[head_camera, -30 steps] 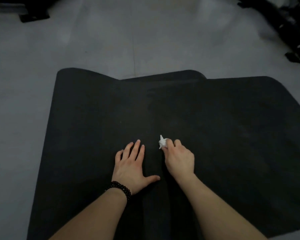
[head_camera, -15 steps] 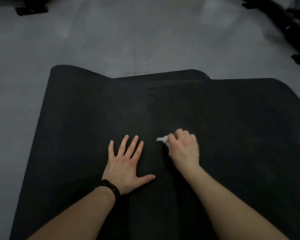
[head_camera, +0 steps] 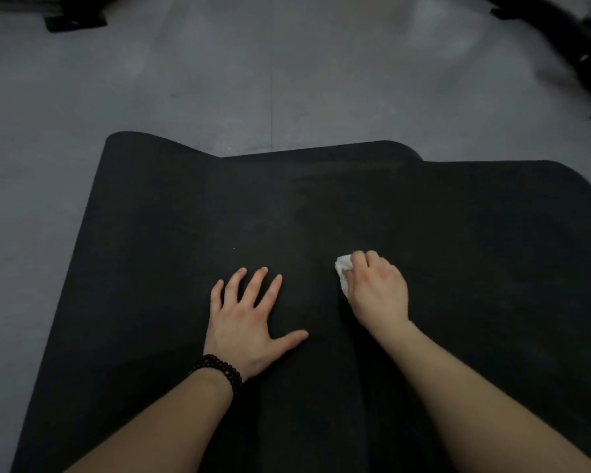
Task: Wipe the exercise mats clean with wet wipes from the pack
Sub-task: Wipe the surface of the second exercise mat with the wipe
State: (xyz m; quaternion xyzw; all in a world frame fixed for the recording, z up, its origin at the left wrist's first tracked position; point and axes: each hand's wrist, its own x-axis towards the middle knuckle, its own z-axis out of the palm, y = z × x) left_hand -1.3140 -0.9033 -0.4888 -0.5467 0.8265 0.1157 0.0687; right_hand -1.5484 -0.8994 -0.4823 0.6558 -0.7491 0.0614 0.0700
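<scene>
Black exercise mats (head_camera: 157, 233) lie overlapping on the grey floor, filling the lower part of the view. My left hand (head_camera: 246, 319) rests flat on the mat with its fingers spread; a black bead bracelet sits on that wrist. My right hand (head_camera: 377, 290) grips a crumpled white wet wipe (head_camera: 342, 269) and holds it against the mat, just right of the middle. Only the wipe's left part shows past my fingers. The pack of wipes is out of view.
Grey floor (head_camera: 270, 80) stretches beyond the mats' far edge. Dark equipment (head_camera: 567, 39) runs along the top right corner, and a black base (head_camera: 75, 20) sits at the top left.
My right hand has slid the wipe slightly to the right and farther from me across the mat. My left hand stays flat in about the same place.
</scene>
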